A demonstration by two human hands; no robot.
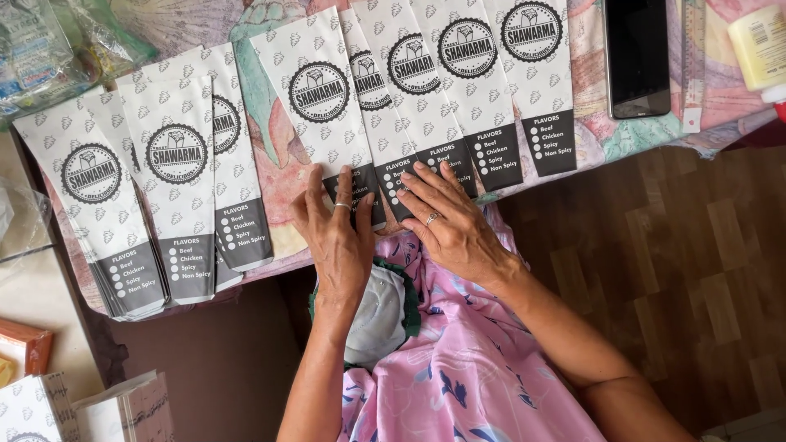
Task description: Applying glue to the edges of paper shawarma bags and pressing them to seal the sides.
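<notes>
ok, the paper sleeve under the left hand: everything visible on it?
The long white paper sleeve lies flat on the patterned tablecloth, tilted slightly, its lower end at the table edge. It carries a faint leaf pattern, a round black badge near the middle and a dark grey band with a white checklist at the bottom. The left hand presses fingertips on that band. A neighbouring sleeve overlaps its right edge.

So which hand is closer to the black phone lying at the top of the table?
The right hand. It rests on the paper sleeves below and left of the phone, while the left hand lies farther left, on the far side of the right one.
</notes>
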